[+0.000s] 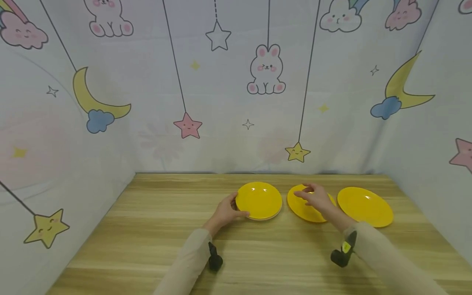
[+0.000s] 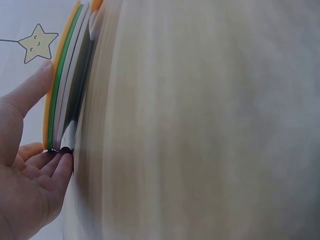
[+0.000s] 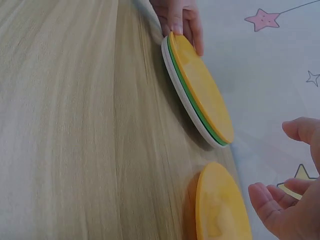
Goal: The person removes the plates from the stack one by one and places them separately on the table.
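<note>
Yellow tops the stack of plates (image 1: 259,200), green and white rims showing beneath. The left hand (image 1: 227,209) is clamped on the stack's edge, thumb against the top plate. Right of that grip, the right hand (image 1: 318,199) hovers over the middle yellow plate (image 1: 304,212), thumb and fingers apart, holding nothing. Farther right, the outer yellow plate (image 1: 365,207) lies on the wooden table (image 1: 276,254); beyond both hands stands a printed backdrop (image 1: 228,90).

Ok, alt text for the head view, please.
The left hand grips a yellow-topped stack of plates at a wood-grain table. The right hand hovers over a second yellow plate, with a third yellow plate beside it, before a pale cartoon-patterned backdrop.
</note>
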`<state>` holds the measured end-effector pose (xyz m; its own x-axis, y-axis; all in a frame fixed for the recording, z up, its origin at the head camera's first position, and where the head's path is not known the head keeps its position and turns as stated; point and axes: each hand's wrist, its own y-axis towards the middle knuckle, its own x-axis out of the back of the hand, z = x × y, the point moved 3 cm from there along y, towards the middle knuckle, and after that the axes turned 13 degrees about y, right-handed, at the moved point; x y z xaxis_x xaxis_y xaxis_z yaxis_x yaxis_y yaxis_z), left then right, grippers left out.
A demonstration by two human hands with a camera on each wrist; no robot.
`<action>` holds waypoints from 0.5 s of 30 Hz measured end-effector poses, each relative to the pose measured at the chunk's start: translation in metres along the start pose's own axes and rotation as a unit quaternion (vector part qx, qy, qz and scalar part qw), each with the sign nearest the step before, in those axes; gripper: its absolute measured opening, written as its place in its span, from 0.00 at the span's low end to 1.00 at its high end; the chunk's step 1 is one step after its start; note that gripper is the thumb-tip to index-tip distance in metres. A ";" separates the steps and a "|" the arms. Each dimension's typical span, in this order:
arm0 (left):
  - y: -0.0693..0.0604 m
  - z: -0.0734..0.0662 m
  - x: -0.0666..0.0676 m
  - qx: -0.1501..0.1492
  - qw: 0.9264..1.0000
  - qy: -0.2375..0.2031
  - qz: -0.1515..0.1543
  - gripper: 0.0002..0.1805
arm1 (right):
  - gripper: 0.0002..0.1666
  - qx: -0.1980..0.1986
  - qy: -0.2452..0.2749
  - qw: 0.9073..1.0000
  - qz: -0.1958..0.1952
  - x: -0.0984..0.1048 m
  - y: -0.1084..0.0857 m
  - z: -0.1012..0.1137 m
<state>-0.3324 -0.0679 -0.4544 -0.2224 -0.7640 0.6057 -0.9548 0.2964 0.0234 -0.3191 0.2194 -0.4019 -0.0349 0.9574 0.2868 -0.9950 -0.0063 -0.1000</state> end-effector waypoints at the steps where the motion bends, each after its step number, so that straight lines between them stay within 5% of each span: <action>1: 0.000 0.000 0.000 0.002 1.000 0.001 0.000 0.48 | 0.42 -0.003 -0.001 1.000 0.001 -0.003 0.001 0.000; 15: 0.000 0.000 -0.001 0.003 1.000 -0.001 -0.003 0.48 | 0.42 -0.009 0.001 0.999 0.050 -0.047 0.002 -0.002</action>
<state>-0.3327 -0.0672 -0.4550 -0.2179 -0.7665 0.6041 -0.9572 0.2888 0.0213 -0.3193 0.1754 -0.4179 -0.1333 0.9530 0.2720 -0.9847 -0.0963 -0.1454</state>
